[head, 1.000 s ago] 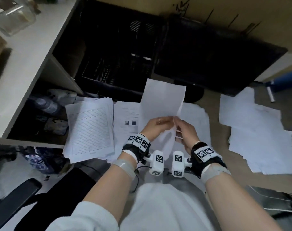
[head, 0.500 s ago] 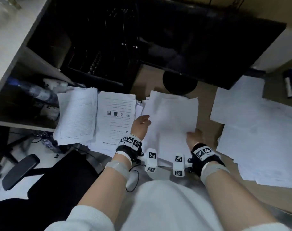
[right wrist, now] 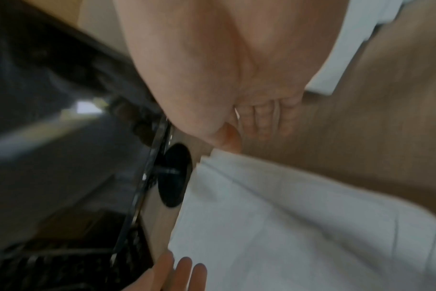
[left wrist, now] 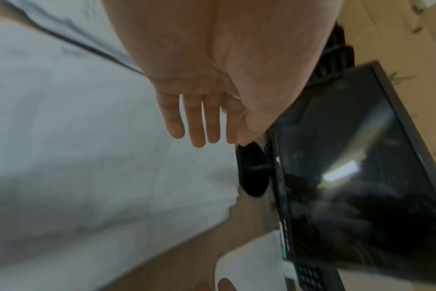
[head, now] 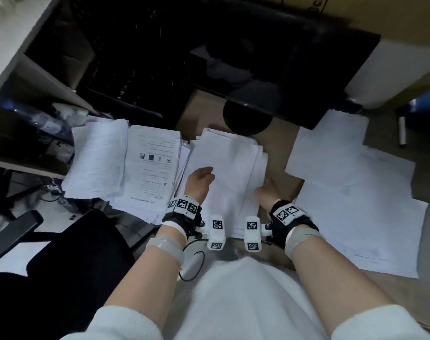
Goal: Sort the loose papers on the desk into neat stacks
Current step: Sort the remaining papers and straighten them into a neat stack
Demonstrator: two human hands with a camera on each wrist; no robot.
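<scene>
blank stack (head: 229,173) ctr, flat | printed stacks (head: 151,168) L | loose sheets (head: 351,192) R

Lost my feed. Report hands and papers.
Left hand open, flat on middle stack. Right hand at its right edge, grip unclear. Loose sheets remain right.

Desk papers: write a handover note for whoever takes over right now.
Left hand: open, fingers straight, over the middle stack.
Right hand: at that stack's right edge, fingers curled; whether it grips a sheet is unclear.
Done: two stacks on the left, the text pile and the printed pile, plus the middle one of blank sheets, edges still uneven.
Left: square up the middle stack, then sort the loose sheets spread on the desk to the right.
</scene>
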